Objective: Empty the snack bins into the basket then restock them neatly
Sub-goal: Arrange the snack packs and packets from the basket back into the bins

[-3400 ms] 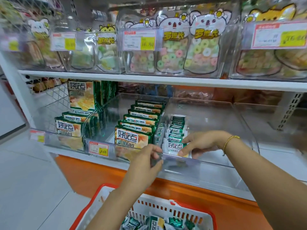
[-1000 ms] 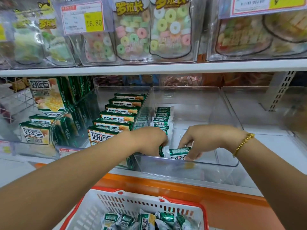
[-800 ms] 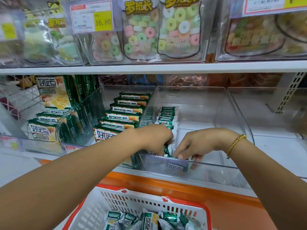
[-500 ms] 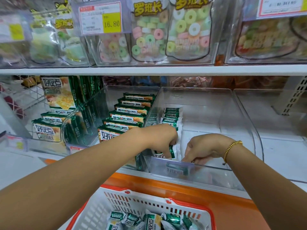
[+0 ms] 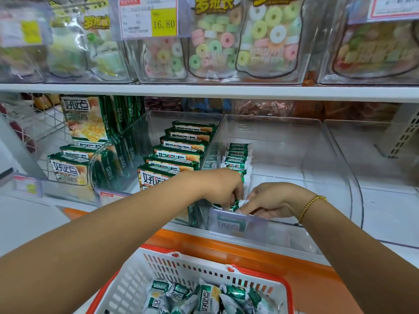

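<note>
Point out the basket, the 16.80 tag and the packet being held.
basket [image 5: 192, 268], head view, on its white slotted back wall.
tag [image 5: 163, 21], head view, on its yellow price panel.
packet [image 5: 234, 204], head view, on its visible green end.

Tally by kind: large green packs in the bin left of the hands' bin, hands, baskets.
Large green packs: 6 visible
Hands: 2 (left hand, right hand)
Basket: 1
Total: 9
</note>
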